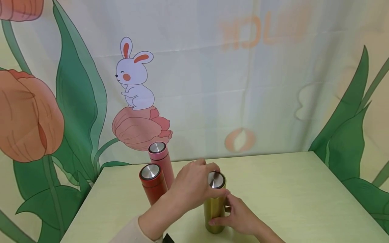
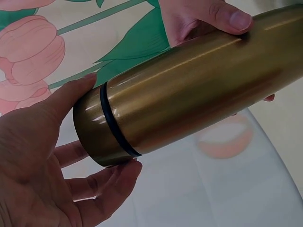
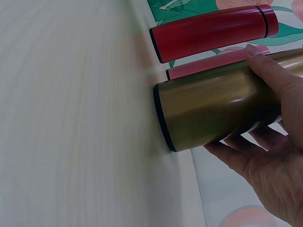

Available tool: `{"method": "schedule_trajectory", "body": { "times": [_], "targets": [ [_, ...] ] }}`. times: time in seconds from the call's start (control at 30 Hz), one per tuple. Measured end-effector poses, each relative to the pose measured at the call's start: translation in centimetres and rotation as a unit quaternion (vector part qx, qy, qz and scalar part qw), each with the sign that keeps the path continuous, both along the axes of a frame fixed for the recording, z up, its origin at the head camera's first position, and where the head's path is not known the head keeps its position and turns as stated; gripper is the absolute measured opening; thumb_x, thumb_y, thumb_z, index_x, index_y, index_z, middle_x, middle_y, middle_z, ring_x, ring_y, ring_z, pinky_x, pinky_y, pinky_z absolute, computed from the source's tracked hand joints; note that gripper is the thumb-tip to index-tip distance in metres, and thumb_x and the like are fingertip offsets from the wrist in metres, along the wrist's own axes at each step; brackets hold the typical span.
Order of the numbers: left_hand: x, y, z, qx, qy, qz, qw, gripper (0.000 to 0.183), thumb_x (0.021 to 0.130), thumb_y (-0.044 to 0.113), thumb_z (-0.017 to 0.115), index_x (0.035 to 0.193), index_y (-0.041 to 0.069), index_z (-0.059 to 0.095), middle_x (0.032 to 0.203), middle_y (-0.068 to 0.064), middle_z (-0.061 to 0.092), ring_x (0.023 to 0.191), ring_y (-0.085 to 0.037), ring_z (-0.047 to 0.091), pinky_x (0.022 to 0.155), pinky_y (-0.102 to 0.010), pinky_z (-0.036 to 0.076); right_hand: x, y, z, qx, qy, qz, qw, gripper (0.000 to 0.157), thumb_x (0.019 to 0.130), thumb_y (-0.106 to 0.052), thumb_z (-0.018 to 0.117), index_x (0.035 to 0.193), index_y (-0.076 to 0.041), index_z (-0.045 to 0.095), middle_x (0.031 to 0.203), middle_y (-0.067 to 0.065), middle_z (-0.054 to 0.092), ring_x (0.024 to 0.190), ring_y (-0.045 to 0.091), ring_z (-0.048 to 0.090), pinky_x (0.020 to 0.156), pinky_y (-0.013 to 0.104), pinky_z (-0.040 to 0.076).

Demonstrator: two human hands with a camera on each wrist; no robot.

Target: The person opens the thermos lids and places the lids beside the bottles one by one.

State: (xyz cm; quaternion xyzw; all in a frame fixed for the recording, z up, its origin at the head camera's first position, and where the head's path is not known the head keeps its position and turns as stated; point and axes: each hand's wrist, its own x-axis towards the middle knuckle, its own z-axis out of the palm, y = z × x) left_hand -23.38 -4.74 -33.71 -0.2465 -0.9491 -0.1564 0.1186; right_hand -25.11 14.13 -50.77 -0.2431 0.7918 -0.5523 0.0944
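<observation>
A gold thermos flask (image 1: 214, 211) stands upright on the table, its silver-topped lid (image 1: 216, 180) in place. My left hand (image 1: 194, 182) reaches over from the left and grips this lid. In the left wrist view the thumb and fingers curl round the lid (image 2: 97, 130), just beyond a black ring. Lower down, my right hand (image 1: 241, 216) holds the flask's body from the right, thumb in front and fingers behind. The right wrist view shows the dark base of the gold flask (image 3: 218, 106) close to the tabletop.
Left of the gold flask stand a red thermos flask (image 1: 154, 185) and, behind it, a pink one (image 1: 164, 162), both lidded. My left forearm partly covers them. The pale table (image 1: 291, 189) ends at a printed curtain (image 1: 194, 84) with flowers and a rabbit.
</observation>
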Motion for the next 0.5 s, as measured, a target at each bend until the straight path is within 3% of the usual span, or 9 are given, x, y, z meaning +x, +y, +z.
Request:
{"method": "schedule_trajectory", "body": {
  "times": [0.2, 0.33, 0.5],
  "targets": [
    [-0.3, -0.2, 0.2, -0.002, -0.032, -0.020, 0.9993, 0.051, 0.077, 0.057, 0.086, 0.115, 0.025, 0.073, 0.099, 0.003, 0.063, 0.081, -0.017, 0.063, 0.065, -0.028, 0.050, 0.0, 0.1, -0.1, -0.007, -0.001, 0.005, 1.000, 0.077, 0.083, -0.033, 0.088, 0.147, -0.031, 0.045, 0.137, -0.006, 0.062, 0.125, 0.022, 0.062, 0.107, 0.043, 0.053],
    [-0.7, -0.8, 0.8, -0.008, -0.076, -0.085, 0.9934, 0.060, 0.080, 0.054, 0.086, 0.132, 0.029, 0.068, 0.125, 0.004, 0.066, 0.111, -0.019, 0.066, 0.091, -0.036, 0.057, -0.2, 0.1, 0.0, -0.001, 0.001, 0.009, 1.000, 0.081, 0.083, -0.034, 0.088, 0.150, -0.039, 0.042, 0.141, -0.010, 0.060, 0.126, 0.019, 0.061, 0.104, 0.033, 0.052],
    [-1.0, -1.6, 1.7, -0.036, -0.108, -0.180, 0.9771, 0.063, 0.086, 0.045, 0.084, 0.144, 0.036, 0.060, 0.152, 0.005, 0.053, 0.139, -0.020, 0.053, 0.114, -0.043, 0.047, -0.2, 0.2, 0.0, -0.001, -0.005, 0.012, 1.000, 0.077, 0.085, -0.034, 0.087, 0.149, -0.037, 0.044, 0.141, -0.009, 0.062, 0.127, 0.019, 0.063, 0.103, 0.032, 0.053]
  ]
}}
